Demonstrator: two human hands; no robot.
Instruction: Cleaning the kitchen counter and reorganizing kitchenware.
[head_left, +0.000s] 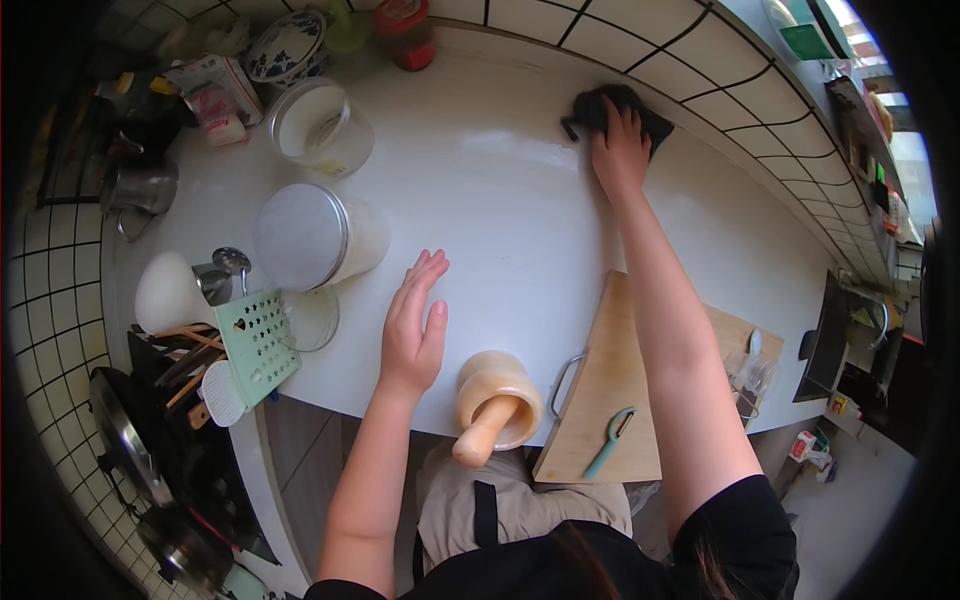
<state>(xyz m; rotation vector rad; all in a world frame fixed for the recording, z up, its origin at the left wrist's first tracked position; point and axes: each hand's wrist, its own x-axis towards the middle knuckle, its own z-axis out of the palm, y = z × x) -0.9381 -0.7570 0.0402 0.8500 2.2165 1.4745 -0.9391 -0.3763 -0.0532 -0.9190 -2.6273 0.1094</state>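
Observation:
My right hand (624, 154) reaches to the back of the white countertop (495, 202), its fingers spread over a bunched dark cloth (619, 105) near the tiled wall. A faint wet-looking sheen shows on the surface to the left of the cloth. My left hand (416, 330) holds nothing and hovers over the counter, fingers straight and thumb apart. Left of it stands a jar with a silver lid (301, 237). Close to the front edge is a mortar (498, 375) with a wooden pestle (486, 431) leaning in it.
A wooden cutting board (600, 390) with a green peeler (610, 442) overhangs the front edge at right. An uncovered clear jar (322, 131), a red-lidded jar (403, 37) and a lidded patterned bowl (286, 49) stand at back left. A green perforated utensil holder (259, 345) is left.

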